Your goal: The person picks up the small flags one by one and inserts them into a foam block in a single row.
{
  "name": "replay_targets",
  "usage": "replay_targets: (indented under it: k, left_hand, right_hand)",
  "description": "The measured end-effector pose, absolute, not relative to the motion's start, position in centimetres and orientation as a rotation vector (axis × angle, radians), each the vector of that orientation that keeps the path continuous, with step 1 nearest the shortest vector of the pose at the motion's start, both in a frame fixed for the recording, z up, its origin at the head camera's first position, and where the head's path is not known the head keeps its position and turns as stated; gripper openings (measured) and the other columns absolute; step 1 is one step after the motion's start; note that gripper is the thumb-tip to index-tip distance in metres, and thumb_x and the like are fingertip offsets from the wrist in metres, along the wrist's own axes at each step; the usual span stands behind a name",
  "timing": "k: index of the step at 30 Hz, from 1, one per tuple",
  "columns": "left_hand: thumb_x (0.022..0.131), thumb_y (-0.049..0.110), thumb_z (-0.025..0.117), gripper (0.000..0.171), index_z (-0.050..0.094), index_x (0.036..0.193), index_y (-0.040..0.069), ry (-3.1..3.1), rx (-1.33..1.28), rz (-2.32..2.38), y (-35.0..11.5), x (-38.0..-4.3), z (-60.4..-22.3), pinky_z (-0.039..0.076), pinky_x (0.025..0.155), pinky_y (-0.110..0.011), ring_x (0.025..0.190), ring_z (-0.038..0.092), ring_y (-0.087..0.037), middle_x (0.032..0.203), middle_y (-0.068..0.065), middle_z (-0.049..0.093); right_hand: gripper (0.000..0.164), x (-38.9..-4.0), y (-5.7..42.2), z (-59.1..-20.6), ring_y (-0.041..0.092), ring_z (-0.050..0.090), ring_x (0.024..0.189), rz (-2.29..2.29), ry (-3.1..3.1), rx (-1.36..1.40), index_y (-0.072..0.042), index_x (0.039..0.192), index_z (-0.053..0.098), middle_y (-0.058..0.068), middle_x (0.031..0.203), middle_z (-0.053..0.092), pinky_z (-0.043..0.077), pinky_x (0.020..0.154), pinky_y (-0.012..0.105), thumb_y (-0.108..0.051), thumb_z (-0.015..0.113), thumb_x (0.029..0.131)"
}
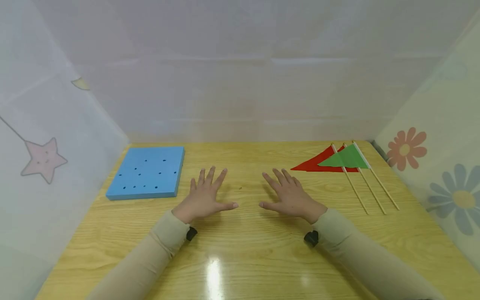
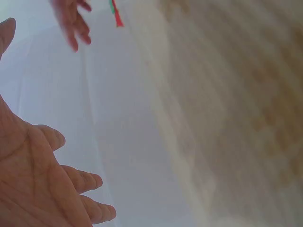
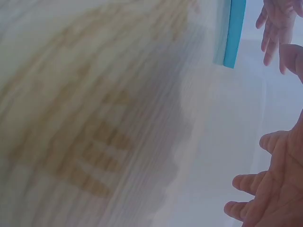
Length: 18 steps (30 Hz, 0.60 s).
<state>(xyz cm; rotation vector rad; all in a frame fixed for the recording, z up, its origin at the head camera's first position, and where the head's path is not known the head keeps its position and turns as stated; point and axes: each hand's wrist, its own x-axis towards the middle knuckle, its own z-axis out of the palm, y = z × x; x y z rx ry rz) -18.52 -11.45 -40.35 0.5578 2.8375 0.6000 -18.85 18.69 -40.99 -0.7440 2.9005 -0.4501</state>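
My left hand (image 1: 204, 196) hovers over the table with its fingers spread, holding nothing. It is nearest to a blue board (image 1: 150, 166) dotted with small holes, which lies flat at the back left. Opposite it, my right hand (image 1: 290, 196) is also spread and bare, thumb pointing inward. Three small flags lie at the back right: a green triangular flag (image 1: 346, 157) overlaps two red flags (image 1: 316, 160), and their thin wooden sticks (image 1: 356, 191) point toward the front right. In the right wrist view, the edge of the blue board (image 3: 234, 35) shows beyond the palm.
The wooden table (image 1: 255, 254) is bounded by a pale cloth wall (image 1: 240, 96) at the back. Side cloths carry a pink star (image 1: 44, 159) on the left and flower prints (image 1: 406, 149) on the right. Black straps (image 1: 312, 238) sit at both wrists.
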Motion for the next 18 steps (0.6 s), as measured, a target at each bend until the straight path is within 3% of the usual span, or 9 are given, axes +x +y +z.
replay_targets:
  k: [7, 18]
  left_hand:
    - [0.087, 0.078, 0.061, 0.114, 0.002, 0.168, 0.024, 2.865, 0.478, 0.654, -13.5, -19.3, -39.0, -0.003, 0.114, -0.075, 0.153, -0.016, -0.047, 0.171, -0.016, -0.010]
    - [0.088, 0.076, 0.062, 0.115, 0.000, 0.168, 0.020, 2.863, 0.435, 0.697, -15.9, -19.4, -39.0, -0.005, 0.112, -0.076, 0.151, -0.017, -0.050, 0.171, -0.021, -0.009]
  right_hand:
    - [0.094, -19.1, 19.6, -40.9, 0.055, 0.008, 0.151, -0.500, 2.876, -0.698, -0.011, 0.167, 0.020, 0.029, 0.167, 0.011, 0.017, 0.111, 0.077, -0.059, 0.062, 0.097]
    - [0.093, -19.2, 21.1, -40.5, 0.057, 0.015, 0.149, -0.502, 2.913, -0.619, -0.009, 0.166, 0.021, 0.030, 0.165, 0.016, 0.022, 0.108, 0.079, -0.057, 0.063, 0.098]
